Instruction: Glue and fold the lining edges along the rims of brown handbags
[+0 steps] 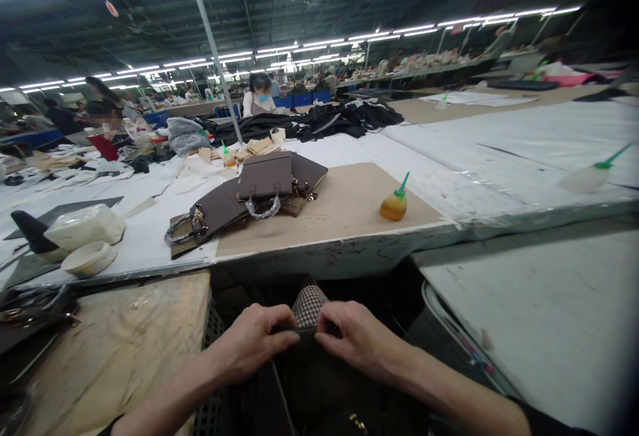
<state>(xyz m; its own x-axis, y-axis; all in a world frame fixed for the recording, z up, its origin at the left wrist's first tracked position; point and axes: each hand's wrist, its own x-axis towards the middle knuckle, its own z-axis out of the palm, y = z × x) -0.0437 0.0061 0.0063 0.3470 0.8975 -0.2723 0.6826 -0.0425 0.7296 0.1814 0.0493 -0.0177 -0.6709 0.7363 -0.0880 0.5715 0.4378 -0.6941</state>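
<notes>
Both my hands are low in the picture, below the table edge. My left hand and my right hand are closed, each pinching the top edge of a dark bag with a checked lining between them. On the table ahead lie several brown handbags with wrapped handles, stacked on a brown board. A yellow glue bottle with a green nozzle stands on that board to the right.
White wrapped pieces lie at the left. A pile of black fabric sits further back. A second green-tipped bottle lies at the right. Other people work at far tables. A metal pole rises from the table.
</notes>
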